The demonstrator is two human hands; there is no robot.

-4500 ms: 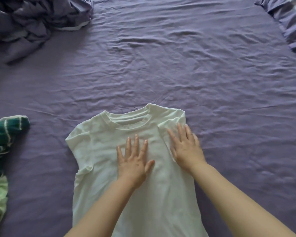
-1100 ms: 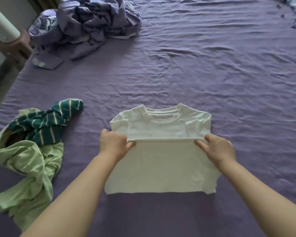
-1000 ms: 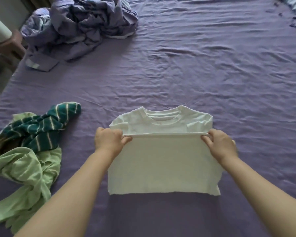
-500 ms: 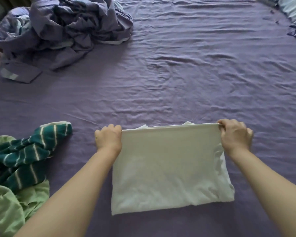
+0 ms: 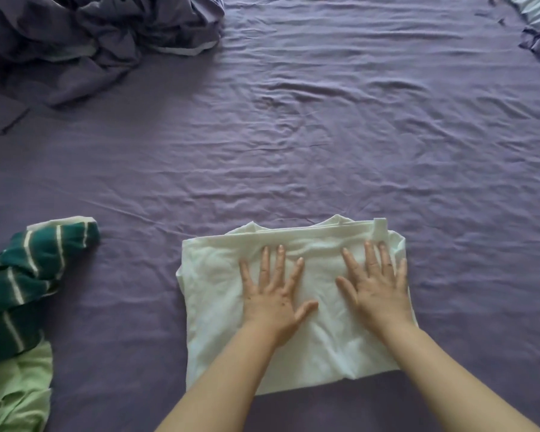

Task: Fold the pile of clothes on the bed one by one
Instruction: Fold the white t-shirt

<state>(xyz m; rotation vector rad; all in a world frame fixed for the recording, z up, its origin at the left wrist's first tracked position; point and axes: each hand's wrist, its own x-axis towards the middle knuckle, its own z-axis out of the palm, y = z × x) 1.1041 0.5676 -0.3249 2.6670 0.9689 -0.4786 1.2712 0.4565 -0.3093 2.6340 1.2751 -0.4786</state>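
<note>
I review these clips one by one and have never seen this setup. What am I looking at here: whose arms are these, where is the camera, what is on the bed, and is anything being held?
No machine here: a person wears a camera on the head, looking down at their own bare arms. The left hand and right hand lie flat, fingers spread, pressing a folded white T-shirt on the purple bedsheet. Nothing is gripped. At the left edge lie unfolded clothes: a green striped garment and a light green garment. A crumpled purple blanket sits top left.
</note>
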